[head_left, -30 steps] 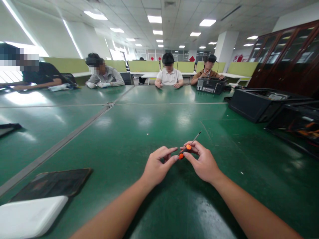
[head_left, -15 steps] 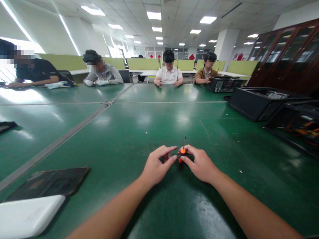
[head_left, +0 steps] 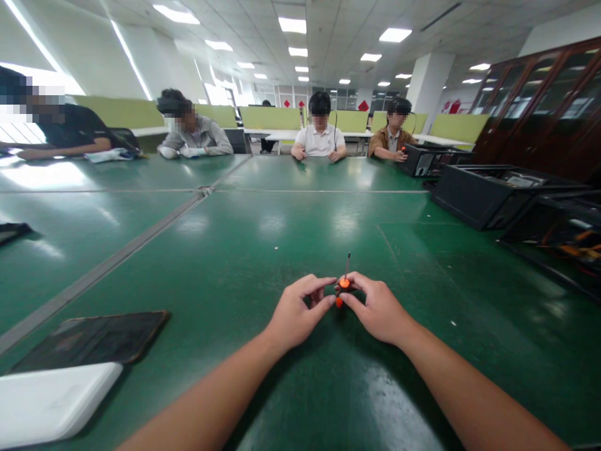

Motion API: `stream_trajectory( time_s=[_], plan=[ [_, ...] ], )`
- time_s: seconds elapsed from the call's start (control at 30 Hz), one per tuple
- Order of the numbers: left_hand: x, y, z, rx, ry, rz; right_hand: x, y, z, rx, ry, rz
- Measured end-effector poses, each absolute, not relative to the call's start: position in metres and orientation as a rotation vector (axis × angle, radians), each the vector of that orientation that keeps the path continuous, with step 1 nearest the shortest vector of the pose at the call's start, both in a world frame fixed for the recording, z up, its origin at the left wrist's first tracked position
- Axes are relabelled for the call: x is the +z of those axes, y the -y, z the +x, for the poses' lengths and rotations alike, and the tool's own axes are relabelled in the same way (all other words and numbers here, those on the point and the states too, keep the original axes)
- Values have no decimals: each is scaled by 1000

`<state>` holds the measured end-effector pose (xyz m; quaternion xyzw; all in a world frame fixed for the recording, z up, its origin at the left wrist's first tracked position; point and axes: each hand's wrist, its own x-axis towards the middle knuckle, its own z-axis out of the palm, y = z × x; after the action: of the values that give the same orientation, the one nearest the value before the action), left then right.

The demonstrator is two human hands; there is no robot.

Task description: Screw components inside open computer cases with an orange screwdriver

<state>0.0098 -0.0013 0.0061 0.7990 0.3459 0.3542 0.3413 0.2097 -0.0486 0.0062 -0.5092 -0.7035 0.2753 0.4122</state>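
Screwdriver (head_left: 344,284) between your hands has swung from leaning toward 1 o'clock to nearly 12, shaft now upright. Your right hand (head_left: 385,313) pinches its handle, fingers closed. Your left hand (head_left: 295,313) half open beside it, touch unclear. Green table (head_left: 300,225) stretches toward 12; black computer case (head_left: 469,197) at 2, dark panel (head_left: 94,338) near 9.

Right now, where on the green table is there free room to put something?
The tabletop is bare between the dark panel and the left hand, and, specks aside, from the right hand forward to the seam. Crowded: the right side, with black cases.
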Motion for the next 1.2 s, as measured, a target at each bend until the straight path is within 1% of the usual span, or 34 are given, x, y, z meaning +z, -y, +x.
stream_trajectory(
  time_s=[0.33,0.6,1.0,1.2],
  plan=[
    [6,2,11,886,-889,2085,7,48,209,676,1775,-1293],
    [8,3,11,897,-882,2109,9,49,209,618,1717,-1293],
    [10,3,9,940,-922,2075,9,49,209,623,1743,-1313],
    [8,2,9,1014,-970,1909,8,50,209,658,1790,-1319]
  ],
)
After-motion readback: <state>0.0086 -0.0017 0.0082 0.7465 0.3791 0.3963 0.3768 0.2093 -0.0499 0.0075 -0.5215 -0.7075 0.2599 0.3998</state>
